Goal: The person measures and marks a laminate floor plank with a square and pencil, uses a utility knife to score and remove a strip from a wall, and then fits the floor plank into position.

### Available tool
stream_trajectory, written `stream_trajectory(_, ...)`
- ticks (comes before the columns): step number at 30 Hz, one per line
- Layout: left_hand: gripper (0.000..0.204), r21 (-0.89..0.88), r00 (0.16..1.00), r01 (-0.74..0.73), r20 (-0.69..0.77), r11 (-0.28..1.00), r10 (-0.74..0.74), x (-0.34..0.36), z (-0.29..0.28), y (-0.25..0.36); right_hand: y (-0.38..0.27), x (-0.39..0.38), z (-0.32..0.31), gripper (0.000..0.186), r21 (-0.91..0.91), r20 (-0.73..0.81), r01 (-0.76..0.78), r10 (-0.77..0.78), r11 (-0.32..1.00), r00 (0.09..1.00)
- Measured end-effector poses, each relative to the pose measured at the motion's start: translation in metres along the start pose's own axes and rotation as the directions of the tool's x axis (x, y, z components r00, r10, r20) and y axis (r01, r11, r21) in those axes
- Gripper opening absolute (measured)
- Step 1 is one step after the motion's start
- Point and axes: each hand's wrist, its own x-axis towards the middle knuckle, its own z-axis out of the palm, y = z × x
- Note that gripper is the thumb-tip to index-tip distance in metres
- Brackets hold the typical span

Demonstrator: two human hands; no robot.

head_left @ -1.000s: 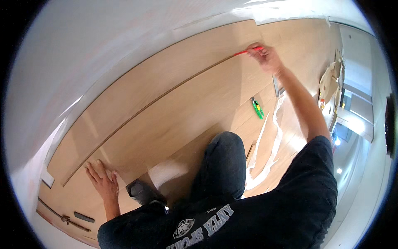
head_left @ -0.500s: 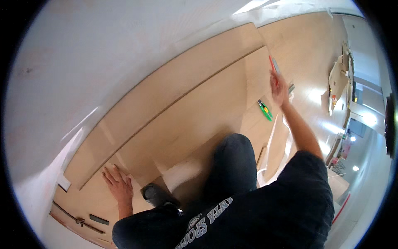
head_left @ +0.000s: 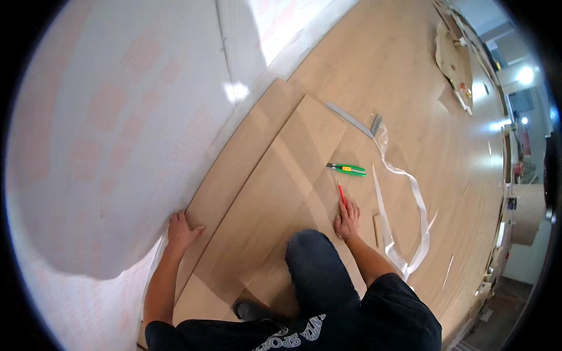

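A flooring plank (head_left: 253, 136) lies along the wall, with another wood-coloured plank (head_left: 275, 181) beside it. My left hand (head_left: 183, 236) rests at the wall-side edge of the first plank, its thumb and fingers spread. My right hand (head_left: 348, 221) is low over the floor beside the second plank. A red pencil (head_left: 342, 193) sticks out from its fingers, pointing away from me. Just beyond the pencil lies a green utility knife (head_left: 349, 169) with a yellow slider. Farther off, a grey metal try square (head_left: 351, 120) touches the far end of the second plank.
A white plastic strip (head_left: 420, 216) curls over the wood floor (head_left: 404, 76) to the right. A narrow wood offcut (head_left: 376, 230) lies near my right hand. My bent knee (head_left: 319, 263) is over the planks. The white wall (head_left: 129, 146) bounds the left. Torn cardboard (head_left: 453, 61) lies far right.
My left hand has moved from the near floor to the plank's wall-side edge. My right hand has come back toward me with the pencil, down to the floor. The view has turned.
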Motion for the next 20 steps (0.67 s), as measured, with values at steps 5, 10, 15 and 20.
stream_trajectory(5,0.089,-0.014,0.968,0.139,0.213,0.99,-0.133,-0.001,-0.054,-0.005,-0.022,0.004,0.011,0.066,0.008,0.11,-0.025,0.024,1.0,0.994)
stream_trajectory(10,0.063,-0.302,0.9,0.178,0.435,0.937,-0.031,-0.02,-0.092,0.031,-0.009,0.003,-0.002,0.063,-0.058,0.015,0.019,-0.018,0.998,1.0)
stream_trajectory(15,0.041,-0.14,0.968,0.117,0.236,0.983,-0.082,-0.067,-0.078,0.074,0.0,0.011,-0.002,0.066,-0.057,0.096,-0.081,0.086,0.995,0.992)
stream_trajectory(20,0.046,-0.219,0.997,0.018,-0.071,0.976,-0.034,-0.155,-0.124,0.102,-0.053,-0.068,-0.105,0.084,0.171,0.223,-0.383,0.343,0.908,0.913)
